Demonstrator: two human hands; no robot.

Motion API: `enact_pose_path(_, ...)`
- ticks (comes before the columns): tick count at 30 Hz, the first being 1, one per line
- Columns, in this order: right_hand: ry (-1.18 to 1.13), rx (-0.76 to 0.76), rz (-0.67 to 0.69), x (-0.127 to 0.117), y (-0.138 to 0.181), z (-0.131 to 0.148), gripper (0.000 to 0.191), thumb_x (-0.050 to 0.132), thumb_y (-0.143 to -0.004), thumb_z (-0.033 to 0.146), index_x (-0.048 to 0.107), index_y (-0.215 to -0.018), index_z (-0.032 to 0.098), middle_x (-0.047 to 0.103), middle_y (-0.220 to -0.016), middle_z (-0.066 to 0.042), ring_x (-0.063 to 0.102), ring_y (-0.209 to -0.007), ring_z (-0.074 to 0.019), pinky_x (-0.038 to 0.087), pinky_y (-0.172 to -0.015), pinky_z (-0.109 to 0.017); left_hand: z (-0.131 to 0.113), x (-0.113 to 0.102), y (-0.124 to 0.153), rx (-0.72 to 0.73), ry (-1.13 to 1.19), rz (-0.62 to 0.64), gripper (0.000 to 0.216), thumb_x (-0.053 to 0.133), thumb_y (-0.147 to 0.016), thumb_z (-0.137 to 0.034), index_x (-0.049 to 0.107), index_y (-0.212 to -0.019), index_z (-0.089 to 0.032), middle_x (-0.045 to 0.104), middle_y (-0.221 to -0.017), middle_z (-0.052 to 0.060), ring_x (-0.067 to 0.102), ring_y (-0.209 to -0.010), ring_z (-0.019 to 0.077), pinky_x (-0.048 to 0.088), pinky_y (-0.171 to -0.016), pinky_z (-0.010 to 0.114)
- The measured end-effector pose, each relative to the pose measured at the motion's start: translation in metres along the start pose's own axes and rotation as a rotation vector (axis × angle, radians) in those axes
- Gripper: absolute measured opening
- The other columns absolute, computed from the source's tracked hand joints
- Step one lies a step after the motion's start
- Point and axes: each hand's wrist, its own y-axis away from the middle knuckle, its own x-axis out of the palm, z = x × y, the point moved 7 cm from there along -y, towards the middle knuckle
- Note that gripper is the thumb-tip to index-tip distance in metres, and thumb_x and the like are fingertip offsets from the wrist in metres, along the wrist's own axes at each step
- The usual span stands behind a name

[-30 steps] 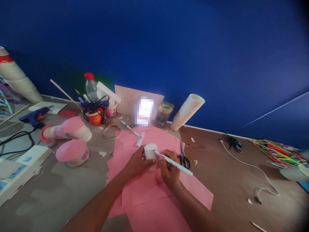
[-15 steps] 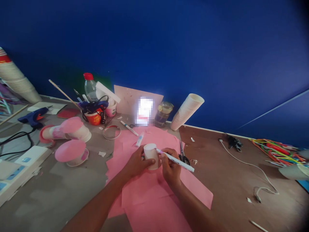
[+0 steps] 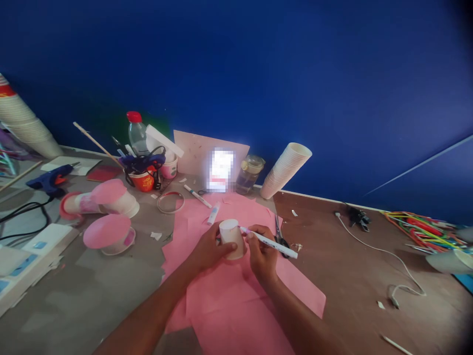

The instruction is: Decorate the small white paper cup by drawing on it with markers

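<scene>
Brown and grey table (image 3: 351, 276) fills the lower part of the view, with many craft things lying on it. Largest on it is the sheet of pink paper (image 3: 236, 301), spread in front of the person. Behind the sheet, a stack of white cups (image 3: 284, 170) leans against the blue wall. To the left lie two pink-covered cups (image 3: 109, 231).

Both hands work over the pink paper. The left hand (image 3: 209, 249) is closed around the side of a small white cup (image 3: 231, 239), which stands on the sheet near its middle. Its axis is roughly upright, and I cannot tell if the mouth or the base is on top. The right hand (image 3: 262, 256) pinches a white pen (image 3: 271, 242) between the fingers, in a writing grip.

As I judge it, the step in hand is marking the wall of the cup. The pen tip touches, or almost touches, the cup's upper right side. A clean mark calls for a steady cup and a light, even pressure of the tip.

The pen's long axis runs from the cup down to the right. The tip points left at the cup, and the rear end sticks out past the knuckles, above the scissors (image 3: 281, 240).
</scene>
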Motion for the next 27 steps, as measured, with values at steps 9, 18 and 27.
enact_pose_path(9, -0.017, -0.028, -0.043, -0.003, 0.003, 0.001, 0.009, 0.054, -0.085, 0.026, 0.060, -0.082, 0.020, 0.060, -0.065, 0.002, 0.055, -0.052, -0.0120, 0.045, -0.049, -0.024, -0.001, 0.000, 0.000, -0.024, 0.018, -0.012, 0.064, 0.071, -0.067, -0.028, 0.051, -0.126, -0.015, 0.064, -0.115, 0.010, 0.060, -0.101, 0.0240, 0.048, -0.083, 0.034)
enact_pose_path(18, 0.021, -0.248, 0.091, 0.007, 0.013, 0.020, 0.009, 0.052, -0.088, 0.022, 0.061, -0.090, 0.023, 0.065, -0.077, -0.002, 0.064, -0.072, -0.0177, 0.053, -0.064, -0.031, -0.001, 0.001, 0.000, 0.019, 0.034, 0.004, 0.062, 0.075, -0.067, -0.036, 0.053, -0.121, -0.014, 0.066, -0.104, 0.007, 0.060, -0.093, 0.0221, 0.049, -0.078, 0.033)
enact_pose_path(27, 0.048, -0.312, 0.117, 0.010, 0.015, 0.025, 0.015, 0.050, -0.088, 0.016, 0.059, -0.096, 0.025, 0.064, -0.081, -0.002, 0.063, -0.074, -0.0167, 0.052, -0.066, -0.029, -0.005, 0.000, 0.001, 0.012, -0.016, -0.011, 0.061, 0.075, -0.068, -0.037, 0.053, -0.120, -0.015, 0.066, -0.103, 0.006, 0.061, -0.092, 0.0221, 0.048, -0.075, 0.032)
